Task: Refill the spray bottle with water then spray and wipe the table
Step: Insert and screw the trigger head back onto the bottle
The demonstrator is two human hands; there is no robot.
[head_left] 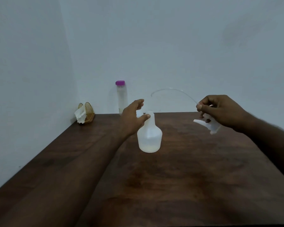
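A translucent white spray bottle [149, 136] stands upright in the middle of the dark wooden table [179, 177], its neck uncapped. My left hand [133, 117] hovers at the neck with loosely spread fingers, the thumb touching the rim. Off to the right, above the table, my right hand [220, 110] grips the white spray head [208, 124], whose thin clear tube [170, 90] arcs up and to the left. At the back against the wall stands a tall clear water bottle [122, 97] with a purple cap.
A gold wire holder with white tissue [84, 113] sits at the table's far left corner. Pale walls close the table in at the back and on the left.
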